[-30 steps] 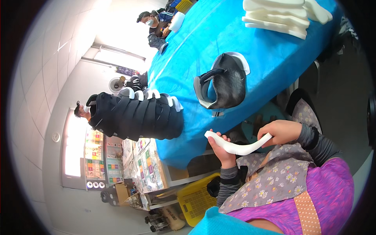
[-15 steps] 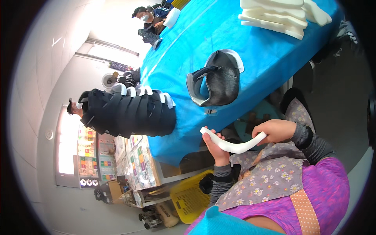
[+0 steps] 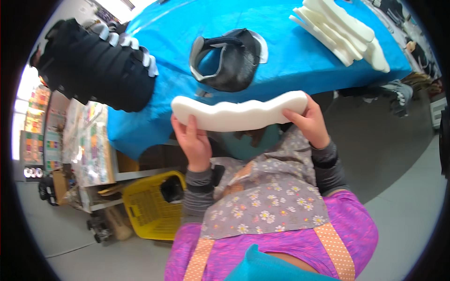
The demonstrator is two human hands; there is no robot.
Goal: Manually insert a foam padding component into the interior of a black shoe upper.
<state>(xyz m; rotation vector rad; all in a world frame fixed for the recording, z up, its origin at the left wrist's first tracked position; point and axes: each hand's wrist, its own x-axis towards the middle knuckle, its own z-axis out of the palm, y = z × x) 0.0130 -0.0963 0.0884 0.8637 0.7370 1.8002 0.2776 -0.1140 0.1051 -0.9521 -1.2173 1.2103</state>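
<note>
A white foam strip (image 3: 236,116) with a wavy upper edge is held level in front of my apron, its broad face toward me. My left hand (image 3: 193,143) grips its left end, thumb on the near face. On the right end my right hand (image 3: 309,122) has the strip between thumb and fingers. Just beyond it, on the blue-covered table (image 3: 286,70), stands a curved black cover piece (image 3: 232,65) with a grey-white lining and white foam showing at its right edge.
Several similar black pieces (image 3: 98,70) are stacked at the table's left. More cream-white foam strips (image 3: 335,35) lie piled at the back right. Below on the left, a yellow plastic basket (image 3: 154,206) holds a dark object, beside a shelf unit (image 3: 136,175).
My hands have turned the foam strip from edge-on to broad face toward me, and it now sits level between them. The whole view has swung round, with the table lying more squarely ahead.
</note>
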